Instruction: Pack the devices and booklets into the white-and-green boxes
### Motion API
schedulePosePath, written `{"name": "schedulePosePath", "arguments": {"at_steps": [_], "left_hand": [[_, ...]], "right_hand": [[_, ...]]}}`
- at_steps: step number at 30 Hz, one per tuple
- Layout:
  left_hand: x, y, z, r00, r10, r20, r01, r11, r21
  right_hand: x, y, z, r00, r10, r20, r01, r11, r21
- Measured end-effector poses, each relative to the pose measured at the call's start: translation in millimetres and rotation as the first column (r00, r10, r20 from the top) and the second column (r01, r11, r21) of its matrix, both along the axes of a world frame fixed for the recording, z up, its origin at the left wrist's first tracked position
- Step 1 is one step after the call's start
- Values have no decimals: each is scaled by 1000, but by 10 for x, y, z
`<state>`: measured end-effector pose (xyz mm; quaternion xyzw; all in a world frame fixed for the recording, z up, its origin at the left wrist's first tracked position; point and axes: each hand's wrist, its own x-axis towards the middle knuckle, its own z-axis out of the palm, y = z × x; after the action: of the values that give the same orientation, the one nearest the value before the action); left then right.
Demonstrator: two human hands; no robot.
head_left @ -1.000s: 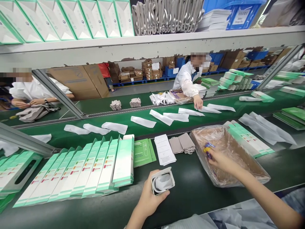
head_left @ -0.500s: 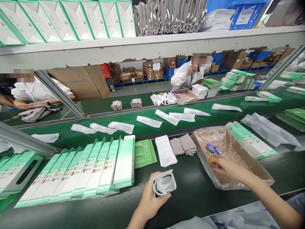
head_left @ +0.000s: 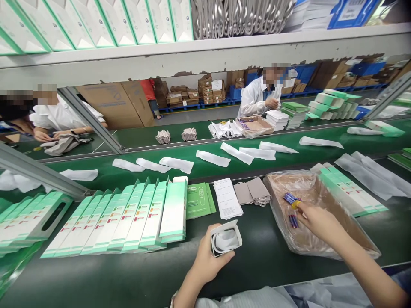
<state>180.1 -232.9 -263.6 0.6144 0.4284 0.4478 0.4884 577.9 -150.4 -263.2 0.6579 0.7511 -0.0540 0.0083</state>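
1. Head view: left hand point(head_left: 205, 259), one, wrapped firmly round an open box point(head_left: 239, 239), held mouth up above the dark bench point(head_left: 263, 265); white wrapping point(head_left: 224, 240) inside.
2. Right hand point(head_left: 316, 218), one, well apart from the left; fingers drawn together over the tray, a yellow piece point(head_left: 294, 204) at the tips, meeting blue batteries point(head_left: 290, 198). Whether it grips them, cannot tell.
3. Tray point(head_left: 334, 205), cardboard, plastic-lined, on the bench; further batteries lying in it near the fingertips.
4. Gray pouches point(head_left: 253, 191), left of tray; white leaflets point(head_left: 227, 199) beside them; green booklets point(head_left: 199, 201) next.
5. Green-and-white cartons point(head_left: 128, 218), leaning row, beside the booklets.
6. White sleeves point(head_left: 212, 158), several, on the green belt beyond.
7. Co-worker point(head_left: 257, 98), white coat, behind the belt.
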Motion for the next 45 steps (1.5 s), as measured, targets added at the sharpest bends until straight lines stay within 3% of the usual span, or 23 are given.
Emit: {"name": "schedulePosePath", "arguments": {"at_steps": [7,10,12,15,17,19,21,23,24,26,32,38,42,44,45], "left_hand": [[13,-28,-33,1000,7,25,-7,1000,15],[16,-36,-38,1000,-1,27,0,1000,6],[18,-37,-30,1000,-2,21,2,1000,5],[31,-34,-12,1000,9,16,-10,1000,17],[44,-32,1,1000,22,15,-22,999,23],[57,-33,17,1000,26,18,-26,999,27],[66,-41,37,1000,26,15,-27,999,38],[70,-52,61,999,34,5,-34,997,65],[70,-58,74,999,41,2,-41,996,80],[68,-66,101,999,48,7,-48,994,101],[53,-47,174,997,15,79,-24,993,114],[51,-42,190,999,1,44,-7,992,127],[40,-44,164,996,34,83,-39,998,58],[21,-62,137,992,37,118,-45,997,64],[9,-79,126,988,32,149,-45,995,87]], "right_hand": [[-195,-26,-256,998,53,-45,-55,998,-33],[-110,22,-234,997,15,-69,-16,1000,-13],[-73,43,-85,991,-39,-128,43,999,31],[-299,-73,323,876,-76,-476,203,954,222],[-701,-268,639,748,67,-660,242,899,366],[-1227,-488,909,761,276,-588,72,864,498],[-1734,-646,1089,719,600,-350,-279,711,646],[-2101,-702,1171,589,802,-101,-565,499,657],[-2214,-697,1180,531,847,-14,-646,415,641],[-2315,-661,1155,484,871,84,-711,336,618],[-2273,-705,989,568,811,141,-692,377,615],[-2323,-793,908,654,751,92,-619,460,637],[-2197,-794,855,608,794,9,-621,469,628],[-2091,-789,786,603,778,-174,-511,545,665],[-2045,-781,740,610,734,-298,-416,617,669]]}}
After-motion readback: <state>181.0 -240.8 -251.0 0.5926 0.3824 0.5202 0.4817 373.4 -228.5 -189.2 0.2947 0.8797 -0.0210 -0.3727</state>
